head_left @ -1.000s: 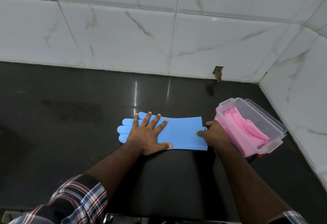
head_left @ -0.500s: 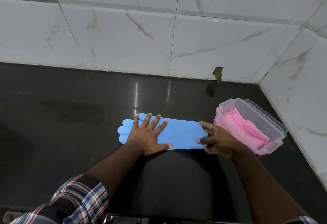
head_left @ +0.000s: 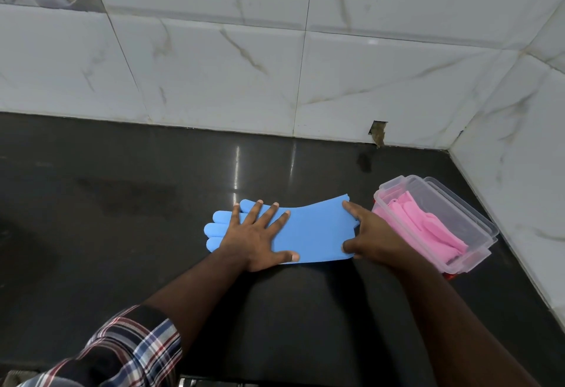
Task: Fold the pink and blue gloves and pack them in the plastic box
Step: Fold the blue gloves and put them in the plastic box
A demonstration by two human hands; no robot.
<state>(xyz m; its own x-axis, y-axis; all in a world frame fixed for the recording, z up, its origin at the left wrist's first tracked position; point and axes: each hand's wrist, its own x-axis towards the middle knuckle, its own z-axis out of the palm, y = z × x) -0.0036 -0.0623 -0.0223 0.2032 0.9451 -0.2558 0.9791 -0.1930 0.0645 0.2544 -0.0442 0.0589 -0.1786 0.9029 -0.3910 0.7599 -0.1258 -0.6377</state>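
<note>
A blue glove (head_left: 315,230) lies flat on the black counter, fingers pointing left. My left hand (head_left: 255,235) presses flat on its palm end with fingers spread. My right hand (head_left: 371,238) grips the cuff end, thumb at the near corner and a finger at the far corner; that far corner is lifted off the counter. To the right stands a clear plastic box (head_left: 464,227) without a lid, holding folded pink gloves (head_left: 428,227). My right hand is just left of the box.
White marble-look tiled walls rise behind the counter and on the right, forming a corner behind the box. A small hole (head_left: 378,133) shows at the wall's base. The counter's front edge (head_left: 214,382) runs along the bottom.
My right hand has spread along the cuff and raised its far corner. My left hand stays pressed on the glove in the same spot.
</note>
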